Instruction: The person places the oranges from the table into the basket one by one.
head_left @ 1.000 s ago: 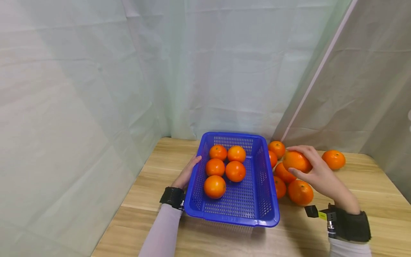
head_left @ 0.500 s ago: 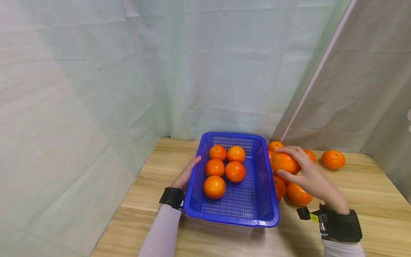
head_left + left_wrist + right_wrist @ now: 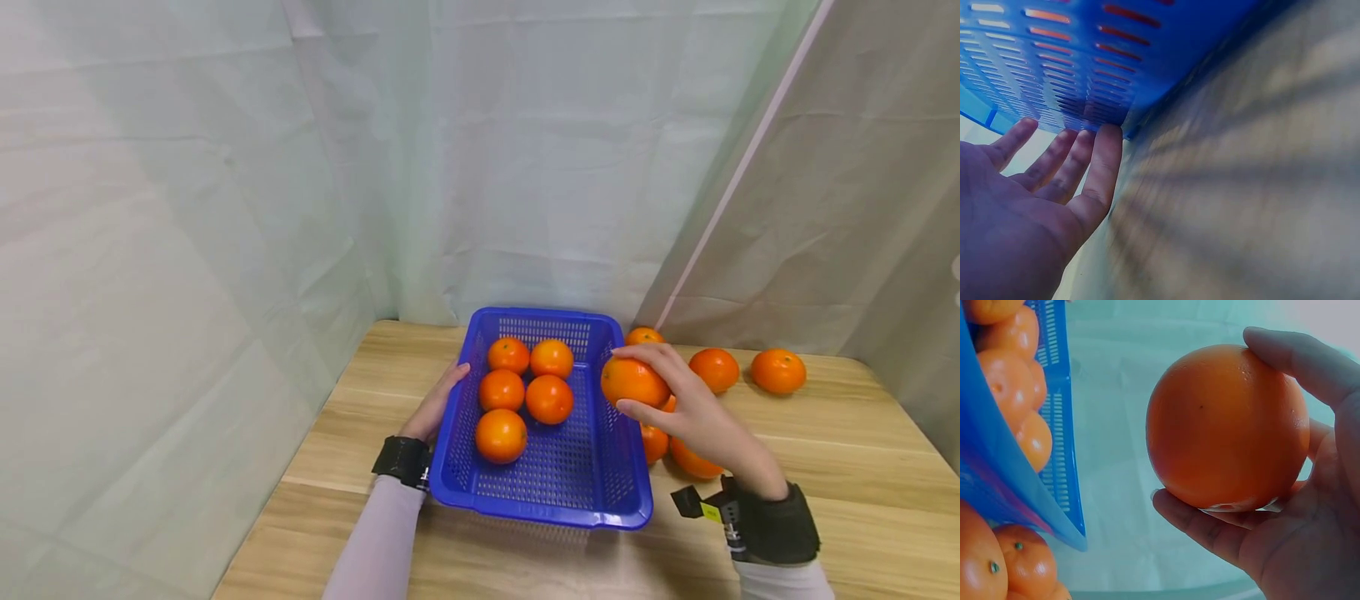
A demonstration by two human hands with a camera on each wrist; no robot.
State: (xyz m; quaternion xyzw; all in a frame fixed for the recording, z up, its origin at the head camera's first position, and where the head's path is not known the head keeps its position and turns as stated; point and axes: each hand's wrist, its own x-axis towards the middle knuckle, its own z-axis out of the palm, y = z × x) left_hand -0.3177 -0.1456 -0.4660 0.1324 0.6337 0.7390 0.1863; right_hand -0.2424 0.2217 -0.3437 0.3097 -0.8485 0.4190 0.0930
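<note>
A blue plastic basket [image 3: 536,510] with slotted walls holds several oranges [image 3: 502,392] on its left side. My left hand [image 3: 437,406] is at the basket's left wall; in the left wrist view its fairly straight fingers [image 3: 1105,159] rest their tips against the slotted outside. My right hand [image 3: 693,410] grips another orange [image 3: 632,382], thumb on one side and fingers on the other, with the fruit overlapping the basket's right rim in the head view. That same orange [image 3: 1225,428] shows large in the right wrist view, the basket [image 3: 1074,487] left of it.
Loose oranges lie on the wooden table [image 3: 840,467] right of the basket, some partly hidden by my right hand. Two more, one orange [image 3: 714,370] and another orange [image 3: 778,372], sit farther back. A pale curtain [image 3: 525,167] hangs behind the table.
My right hand has carried its orange leftward from above the loose fruit to the basket's right rim, uncovering an orange behind it. The left hand and basket stay nearly still.
</note>
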